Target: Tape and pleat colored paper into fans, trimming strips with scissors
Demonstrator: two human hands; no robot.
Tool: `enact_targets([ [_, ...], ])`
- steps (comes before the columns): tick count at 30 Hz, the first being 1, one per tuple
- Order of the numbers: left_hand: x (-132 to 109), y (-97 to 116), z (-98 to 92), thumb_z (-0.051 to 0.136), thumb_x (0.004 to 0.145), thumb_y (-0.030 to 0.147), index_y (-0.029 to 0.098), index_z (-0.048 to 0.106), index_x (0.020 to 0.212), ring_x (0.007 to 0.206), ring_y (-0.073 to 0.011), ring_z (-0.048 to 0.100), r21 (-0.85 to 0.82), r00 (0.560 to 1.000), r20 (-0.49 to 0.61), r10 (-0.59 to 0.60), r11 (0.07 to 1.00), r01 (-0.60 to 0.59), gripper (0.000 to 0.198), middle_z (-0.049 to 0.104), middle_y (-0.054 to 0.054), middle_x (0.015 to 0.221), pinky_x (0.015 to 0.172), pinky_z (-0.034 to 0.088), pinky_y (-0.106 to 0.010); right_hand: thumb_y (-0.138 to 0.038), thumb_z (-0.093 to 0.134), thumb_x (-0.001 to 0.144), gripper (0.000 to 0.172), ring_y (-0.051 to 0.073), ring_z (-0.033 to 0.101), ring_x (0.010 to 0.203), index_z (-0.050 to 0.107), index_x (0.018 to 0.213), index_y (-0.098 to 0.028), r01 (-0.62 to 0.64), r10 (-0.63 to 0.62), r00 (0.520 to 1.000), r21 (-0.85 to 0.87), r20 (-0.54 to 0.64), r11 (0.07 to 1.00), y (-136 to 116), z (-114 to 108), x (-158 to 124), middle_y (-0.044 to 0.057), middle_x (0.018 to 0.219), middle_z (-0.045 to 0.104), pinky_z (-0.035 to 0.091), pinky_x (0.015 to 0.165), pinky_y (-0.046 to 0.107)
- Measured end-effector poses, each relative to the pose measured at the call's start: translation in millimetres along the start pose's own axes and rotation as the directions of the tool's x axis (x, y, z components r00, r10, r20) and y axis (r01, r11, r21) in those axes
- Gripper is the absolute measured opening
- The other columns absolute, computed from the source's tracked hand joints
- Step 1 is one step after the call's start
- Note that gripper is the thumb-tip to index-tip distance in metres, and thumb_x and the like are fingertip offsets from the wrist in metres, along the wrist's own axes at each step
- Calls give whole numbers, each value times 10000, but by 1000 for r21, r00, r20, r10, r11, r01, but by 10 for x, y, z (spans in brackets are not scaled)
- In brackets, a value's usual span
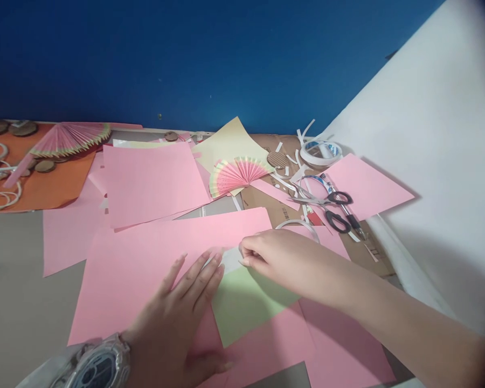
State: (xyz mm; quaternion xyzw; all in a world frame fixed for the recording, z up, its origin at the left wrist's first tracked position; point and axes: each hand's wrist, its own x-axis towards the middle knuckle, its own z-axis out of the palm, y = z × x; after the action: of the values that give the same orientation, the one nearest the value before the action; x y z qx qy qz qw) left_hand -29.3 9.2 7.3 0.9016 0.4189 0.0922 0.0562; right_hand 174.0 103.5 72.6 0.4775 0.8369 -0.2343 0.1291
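Observation:
My left hand (186, 302) lies flat with its fingers stretched out, the fingertips on the left end of a white strip (231, 260). This strip, which looks like tape or its backing, runs along the top edge of a light green paper (248, 304). My right hand (262, 250) is closed in a pinch at the strip's right end, and the hand hides what lies beyond. Under the green paper are large pink sheets (125, 280). A roll of white tape (299, 223) lies just behind my right hand, partly covered by it.
Black-handled scissors (327, 202) and a pen (353, 221) lie on cardboard (378, 245) at right, near another tape roll (321, 153) and paper scraps. Pink folded paper fans (242, 175) sit at the back and far left. A blue wall (186, 59) closes the back.

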Motion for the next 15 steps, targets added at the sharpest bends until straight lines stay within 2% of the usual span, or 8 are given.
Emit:
enact_targets([
  [4, -3, -29, 7, 389, 794, 693, 39, 339, 1403, 1389, -293, 230, 18, 998, 17, 66, 998, -66, 896, 273, -164, 1503, 1130, 50, -454, -138, 466, 818, 276, 79, 298, 453, 331, 581, -181, -12, 12, 1000, 25, -4, 1000, -30, -24, -18, -64, 501, 353, 160, 448, 244],
  [10, -3, -35, 0, 363, 789, 720, 47, 307, 1421, 1401, -290, 194, -5, 998, 41, 50, 999, -49, 925, 250, -156, 1513, 1137, 26, -463, -162, 457, 844, 267, 81, 324, 468, 348, 601, -187, -7, 7, 1000, 32, 5, 999, -26, -18, -44, -58, 522, 389, 167, 458, 243],
  [15, 15, -19, -5, 353, 788, 725, 57, 394, 1376, 1406, -272, 181, 22, 999, 29, 21, 1000, -22, 891, 274, -149, 1504, 1141, 15, -479, -171, 466, 846, 261, 79, 346, 478, 374, 603, -185, 20, -20, 1000, 3, 8, 1000, -15, -9, -20, -52, 533, 436, 173, 470, 245],
])
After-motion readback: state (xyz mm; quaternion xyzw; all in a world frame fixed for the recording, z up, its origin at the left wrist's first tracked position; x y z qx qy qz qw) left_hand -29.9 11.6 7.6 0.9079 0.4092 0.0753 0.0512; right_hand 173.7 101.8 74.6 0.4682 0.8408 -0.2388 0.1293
